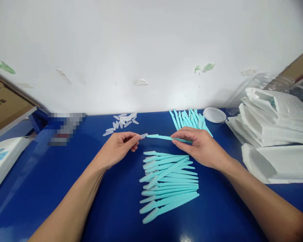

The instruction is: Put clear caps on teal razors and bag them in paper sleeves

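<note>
My right hand [195, 143] pinches the handle of a turquoise eyebrow razor [161, 137], its blade end pointing left. Between the thumb and fingertips of my left hand [125, 144] is a small translucent blade cap [143, 135], right at the razor's tip; whether the two touch I cannot tell. Below my hands lies a row of several capped turquoise razors [171, 188], blade ends to the left, a few crossing over others. Beyond my left hand is a loose pile of clear caps [125, 119]. More turquoise razors [189, 117] lie behind my right hand, partly hidden by it.
A round white lid [214, 115] sits near the wall. White padded envelopes [275, 124] are stacked on the right of the blue table [111, 208]. At the left edge stand a white device with blue buttons [5, 159] and a cardboard box [8, 101]. The white wall [146, 50] borders the back.
</note>
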Motion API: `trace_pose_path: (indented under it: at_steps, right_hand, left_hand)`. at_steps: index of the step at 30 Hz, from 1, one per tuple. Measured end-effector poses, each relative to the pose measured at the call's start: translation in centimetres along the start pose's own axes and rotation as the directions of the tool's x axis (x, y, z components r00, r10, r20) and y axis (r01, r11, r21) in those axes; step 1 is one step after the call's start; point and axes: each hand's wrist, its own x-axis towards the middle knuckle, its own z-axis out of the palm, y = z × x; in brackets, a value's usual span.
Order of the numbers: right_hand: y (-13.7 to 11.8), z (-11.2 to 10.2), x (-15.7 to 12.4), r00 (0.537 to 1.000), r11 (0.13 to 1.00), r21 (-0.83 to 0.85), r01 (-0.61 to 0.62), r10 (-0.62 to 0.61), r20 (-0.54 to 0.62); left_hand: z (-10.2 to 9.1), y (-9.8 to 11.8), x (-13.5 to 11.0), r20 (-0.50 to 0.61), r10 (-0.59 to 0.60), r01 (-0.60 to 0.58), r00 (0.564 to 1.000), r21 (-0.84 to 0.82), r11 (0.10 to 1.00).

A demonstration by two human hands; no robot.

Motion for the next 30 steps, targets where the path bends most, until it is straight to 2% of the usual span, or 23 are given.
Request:
trace_pose_path:
  at_steps: [4, 8, 16, 23, 30]
  right_hand:
    - [-0.1, -0.1, -0.1, 0.999, 0.999, -0.015, 0.040, -0.040, 0.023]
    - [-0.3, -0.3, -0.2, 0.997, 0.997, -0.038, 0.064, -0.062, 0.034]
    - [-0.5, -0.2, -0.1, 0.986, 0.986, -0.058, 0.156, -0.153, 0.067]
    - [-0.7, -0.5, -0.2, 0.987, 0.988, -0.036, 0.150, -0.148, 0.070]
    - [-1.1, -0.4, -0.2, 0.984, 0.985, -0.047, 0.163, -0.159, 0.086]
  left_hand:
    - [-0.3, -0.2, 0.1, 0.052, 0.015, -0.015, 0.999, 0.010, 1.000]
    - [-0.9, -0.4, 0.0, 0.022, -0.005, 0.005, 1.000, 0.019, 1.000]
    - [0.1, 0.3, -0.4, 0.115, 0.000, -0.004, 0.993, 0.037, 0.999]
    - [-1.7, 0.4, -0.7, 0.091, -0.025, 0.020, 0.996, 0.048, 0.999]
    - [0.1, 0.6, -0.7, 0.155, -0.009, -0.002, 0.988, 0.068, 0.998]
